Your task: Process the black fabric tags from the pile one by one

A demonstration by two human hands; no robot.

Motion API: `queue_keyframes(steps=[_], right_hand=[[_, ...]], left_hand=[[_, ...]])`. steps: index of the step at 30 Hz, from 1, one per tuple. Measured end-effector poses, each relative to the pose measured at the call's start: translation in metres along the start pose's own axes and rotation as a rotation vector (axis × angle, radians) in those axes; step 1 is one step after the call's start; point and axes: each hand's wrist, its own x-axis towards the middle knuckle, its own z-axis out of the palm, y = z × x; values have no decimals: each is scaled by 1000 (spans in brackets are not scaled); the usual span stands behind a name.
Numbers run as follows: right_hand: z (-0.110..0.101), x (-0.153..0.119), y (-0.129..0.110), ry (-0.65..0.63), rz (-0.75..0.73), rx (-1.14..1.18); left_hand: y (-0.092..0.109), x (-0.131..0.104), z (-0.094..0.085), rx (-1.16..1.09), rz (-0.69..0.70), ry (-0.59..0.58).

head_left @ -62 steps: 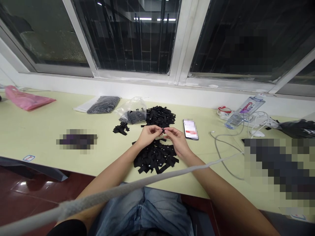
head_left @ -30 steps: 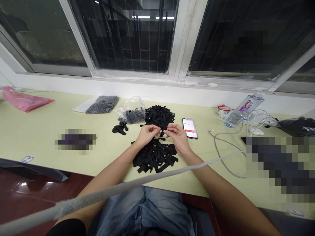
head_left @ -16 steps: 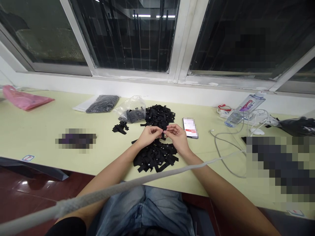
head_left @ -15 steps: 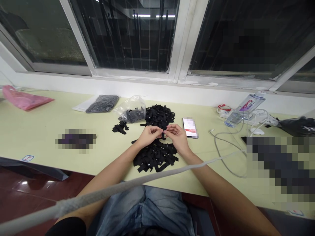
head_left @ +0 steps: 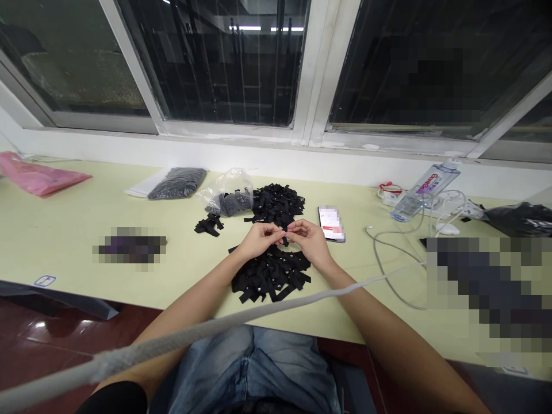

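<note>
My left hand (head_left: 260,239) and my right hand (head_left: 307,238) meet over the table, thumbs and forefingers pinched close together. A short black fabric strip (head_left: 284,242) shows at their fingertips, mostly hidden by the fingers. Just in front of me, below the hands, lies a heap of black fabric strips (head_left: 269,273), some with small white marks. Behind the hands spreads a second heap of black strips (head_left: 278,201). To its left is a clear plastic bag (head_left: 230,192) with black pieces inside, and a few loose strips (head_left: 209,225) lie beside it.
A phone (head_left: 332,223) with a lit screen lies right of the hands. Further right are a plastic bottle (head_left: 425,192) and a grey cable (head_left: 388,230). On the left are a packed dark bag (head_left: 177,183) and a pink bag (head_left: 43,175). A pale cord (head_left: 233,322) crosses before my forearms.
The fingertips have drawn slightly closer together, still pinched. The whole view has shifted slightly; the heaps and other things on the table look the same.
</note>
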Motion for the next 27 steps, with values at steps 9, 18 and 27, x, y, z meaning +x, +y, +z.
queue_keyframes(steps=[9, 18, 27], right_hand=[[2, -4, 5, 37, -153, -250], [4, -6, 6, 30, -233, -359], [-3, 4, 15, -31, -120, -152]], left_hand=[[-3, -1, 3, -24, -61, 8], [-2, 0, 5, -65, -101, 12], [3, -2, 2, 22, -65, -28]])
